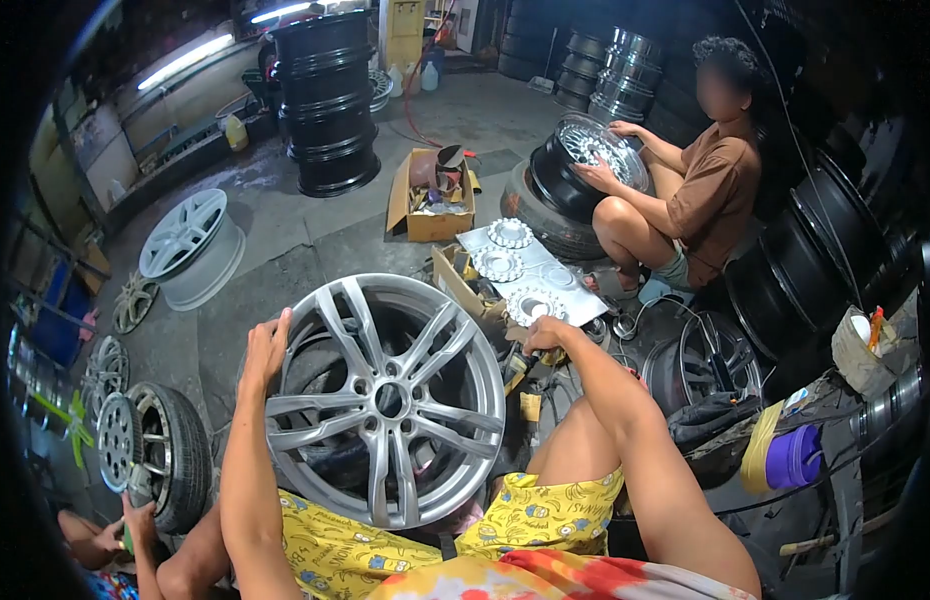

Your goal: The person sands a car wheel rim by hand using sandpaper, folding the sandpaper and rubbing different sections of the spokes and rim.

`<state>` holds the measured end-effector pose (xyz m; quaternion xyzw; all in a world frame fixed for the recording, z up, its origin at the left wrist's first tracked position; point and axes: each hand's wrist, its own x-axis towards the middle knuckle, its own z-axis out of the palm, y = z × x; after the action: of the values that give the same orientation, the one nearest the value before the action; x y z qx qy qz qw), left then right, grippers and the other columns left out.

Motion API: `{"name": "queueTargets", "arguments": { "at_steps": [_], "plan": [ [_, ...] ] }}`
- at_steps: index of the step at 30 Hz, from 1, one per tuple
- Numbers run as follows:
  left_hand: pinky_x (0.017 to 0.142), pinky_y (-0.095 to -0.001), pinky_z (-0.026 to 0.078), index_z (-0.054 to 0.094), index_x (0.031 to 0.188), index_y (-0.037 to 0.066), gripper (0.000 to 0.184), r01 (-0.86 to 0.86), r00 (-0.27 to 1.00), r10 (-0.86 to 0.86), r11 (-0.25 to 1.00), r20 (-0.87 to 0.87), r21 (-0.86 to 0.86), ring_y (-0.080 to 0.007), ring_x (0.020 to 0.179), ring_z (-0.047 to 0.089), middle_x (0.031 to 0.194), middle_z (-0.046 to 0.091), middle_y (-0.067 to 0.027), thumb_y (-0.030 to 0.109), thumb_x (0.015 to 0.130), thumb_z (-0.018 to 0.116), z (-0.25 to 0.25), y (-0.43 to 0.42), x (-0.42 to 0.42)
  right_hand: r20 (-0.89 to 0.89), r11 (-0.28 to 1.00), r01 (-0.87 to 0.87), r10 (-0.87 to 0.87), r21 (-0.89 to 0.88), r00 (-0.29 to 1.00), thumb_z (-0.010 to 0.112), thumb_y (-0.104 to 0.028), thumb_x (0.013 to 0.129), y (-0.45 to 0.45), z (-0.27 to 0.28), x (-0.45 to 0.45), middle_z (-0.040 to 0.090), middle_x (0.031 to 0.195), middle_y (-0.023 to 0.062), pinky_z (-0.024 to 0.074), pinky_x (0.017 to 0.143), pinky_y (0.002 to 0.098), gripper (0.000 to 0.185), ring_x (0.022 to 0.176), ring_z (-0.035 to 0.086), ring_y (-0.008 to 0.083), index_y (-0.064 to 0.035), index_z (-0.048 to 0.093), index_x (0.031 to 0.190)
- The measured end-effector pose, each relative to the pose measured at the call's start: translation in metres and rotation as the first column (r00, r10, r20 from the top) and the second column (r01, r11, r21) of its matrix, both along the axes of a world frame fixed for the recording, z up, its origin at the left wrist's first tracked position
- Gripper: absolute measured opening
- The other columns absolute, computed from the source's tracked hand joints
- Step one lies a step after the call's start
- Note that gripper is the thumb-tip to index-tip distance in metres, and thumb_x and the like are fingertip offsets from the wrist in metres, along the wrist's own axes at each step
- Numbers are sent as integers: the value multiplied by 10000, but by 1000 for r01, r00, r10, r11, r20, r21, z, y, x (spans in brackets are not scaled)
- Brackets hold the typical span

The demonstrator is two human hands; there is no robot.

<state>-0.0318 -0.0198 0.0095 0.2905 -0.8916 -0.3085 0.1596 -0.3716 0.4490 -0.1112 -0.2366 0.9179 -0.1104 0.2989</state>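
A silver alloy wheel (392, 398) with split spokes and no tyre leans in front of my lap, its face tilted up toward me. My left hand (268, 348) grips its outer edge at the upper left. To the right of the wheel, my right hand (547, 335) is over a cluster of tools, apart from the rim. Its fingers curl downward, and what they hold, if anything, is hidden. Just below it lies a yellow-and-black power tool (518, 366). Ornate silver wheel pieces (535, 305) rest on a pale board (580, 305) beyond this hand.
A co-worker (720, 190) crouches at right, hands on a multi-spoke wheel (590, 150). Another person's hands (135, 525) are at lower left near a tyre (185, 450). A cardboard box (435, 225), a silver wheel (200, 250), stacked black rims (327, 110) and a purple container (793, 457) stand around.
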Motion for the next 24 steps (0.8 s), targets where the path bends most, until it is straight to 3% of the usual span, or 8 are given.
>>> {"name": "queueTargets", "arguments": {
  "at_steps": [5,7,8,10,13,19,24],
  "plan": [
    [868,-495,502,715,1035,-118,706,13,1000,-13,1000,-28,-10,-462,929,709,889,677,-368,548,1060,478,2,2,1,13,1000,-17,16,9,1000,883,-355,642,-3,10,4,776,839,118,575,763,379,351,817,731,254,-84,834,860],
    [851,-500,497,709,1009,-120,709,16,998,-17,1000,-63,-15,-459,897,702,860,666,-364,549,1060,477,-3,1,0,-109,993,-63,73,95,991,882,-386,642,-7,17,4,769,1068,167,573,875,386,402,996,726,297,-97,828,915],
    [834,-505,492,702,983,-122,713,19,995,-21,1000,-102,-23,-456,865,695,831,654,-360,549,1061,475,-6,0,0,-108,993,-63,73,96,991,882,-386,642,-8,19,7,769,1068,167,573,875,386,402,996,726,297,-97,828,915],
    [839,-502,494,706,989,-118,712,12,997,-14,1000,-75,-25,-461,869,694,838,658,-357,551,1061,472,-4,-1,0,-295,975,-171,207,144,933,814,-454,715,-10,25,13,676,1327,222,520,1049,407,571,1240,641,330,-89,789,1154],
    [854,-499,497,714,1011,-109,707,4,999,-5,1000,-39,-24,-476,895,694,865,669,-359,553,1061,469,-2,0,0,-298,970,-186,226,159,927,801,-459,720,-16,32,18,613,1420,227,469,1115,411,607,1331,574,322,-100,769,1208],
    [903,-492,502,727,1069,-90,694,4,1000,-4,1000,-8,-29,-500,985,694,940,690,-366,554,1060,470,0,-1,1,-142,981,-125,146,149,979,808,-466,725,-23,37,18,684,1329,193,518,1053,405,625,1240,641,339,-102,758,1231],
    [917,-488,501,726,1088,-86,686,-5,1000,5,1000,-7,-22,-497,1005,693,963,694,-365,550,1061,471,-1,-1,0,-149,980,-138,159,146,976,811,-470,720,-20,26,11,707,1285,182,533,1027,404,626,1200,662,341,-86,760,1211]
  ]
}}
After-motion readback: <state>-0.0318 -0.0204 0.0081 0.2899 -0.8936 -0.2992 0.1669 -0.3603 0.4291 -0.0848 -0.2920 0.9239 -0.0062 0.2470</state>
